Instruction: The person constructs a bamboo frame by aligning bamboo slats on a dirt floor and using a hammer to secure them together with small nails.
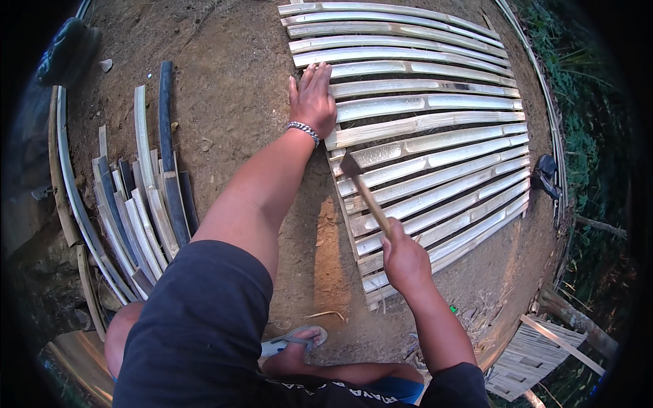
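Note:
A panel of split bamboo slats (435,102) lies on the ground, the pale slats side by side with narrow gaps across an edge strip (345,216). My left hand (315,100), a chain bracelet at its wrist, rests on the slat ends at the panel's left edge. Its fingers are stretched out and point away from me. In my right hand (407,260) is a hammer (371,200), gripped by its wooden handle. The dark hammer head is over the slat ends near the left edge, a little nearer to me than my left hand; whether it touches them I cannot tell.
Loose bamboo strips (146,197), pale and dark, lie in a pile on the left. My sandalled foot (299,340) is on the dirt below the panel. A smaller woven panel (527,357) lies at lower right. A dark object (545,175) sits by the right edge, near green plants.

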{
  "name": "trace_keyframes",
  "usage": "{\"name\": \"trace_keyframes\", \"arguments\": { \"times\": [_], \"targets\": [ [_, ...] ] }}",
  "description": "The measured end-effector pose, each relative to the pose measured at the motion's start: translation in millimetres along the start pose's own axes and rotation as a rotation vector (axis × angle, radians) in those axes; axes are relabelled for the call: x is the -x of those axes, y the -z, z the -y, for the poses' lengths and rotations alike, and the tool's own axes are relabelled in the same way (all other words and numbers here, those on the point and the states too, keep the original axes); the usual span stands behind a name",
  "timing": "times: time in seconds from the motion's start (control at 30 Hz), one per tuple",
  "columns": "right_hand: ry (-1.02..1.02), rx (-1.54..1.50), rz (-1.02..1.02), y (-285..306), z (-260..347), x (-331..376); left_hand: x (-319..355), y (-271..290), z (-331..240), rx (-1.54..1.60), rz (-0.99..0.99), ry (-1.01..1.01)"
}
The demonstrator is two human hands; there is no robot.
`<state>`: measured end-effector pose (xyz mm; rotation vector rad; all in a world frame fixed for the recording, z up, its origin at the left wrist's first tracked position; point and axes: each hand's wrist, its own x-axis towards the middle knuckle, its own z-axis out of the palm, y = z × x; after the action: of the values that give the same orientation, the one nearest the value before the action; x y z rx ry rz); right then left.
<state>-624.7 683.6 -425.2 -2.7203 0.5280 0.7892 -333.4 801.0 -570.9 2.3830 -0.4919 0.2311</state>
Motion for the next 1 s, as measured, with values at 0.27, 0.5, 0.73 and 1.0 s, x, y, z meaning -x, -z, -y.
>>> {"name": "trace_keyframes", "arguments": {
  "times": [0.27, 0.5, 0.73, 1.0],
  "targets": [
    [0.090, -0.267, -0.236, -19.8, 1.1, 2.3, -0.2, -1.1, 3.9, 0.007, -0.058, -0.013],
    [0.052, -0.427, -0.254, 3.2, 7.5, 12.0, 0.7, 6.0, 6.8, -0.039, 0.011, 0.020],
    [-0.116, -0.407, -0.241, -46.6, -10.1, 29.7, 0.0, 3.8, 1.2, -0.053, 0.013, 0.010],
    [-0.079, -0.368, -0.149, -34.7, -8.1, 30.6, 0.8, 4.6, 5.4, -0.032, -0.015, 0.013]
  ]
}}
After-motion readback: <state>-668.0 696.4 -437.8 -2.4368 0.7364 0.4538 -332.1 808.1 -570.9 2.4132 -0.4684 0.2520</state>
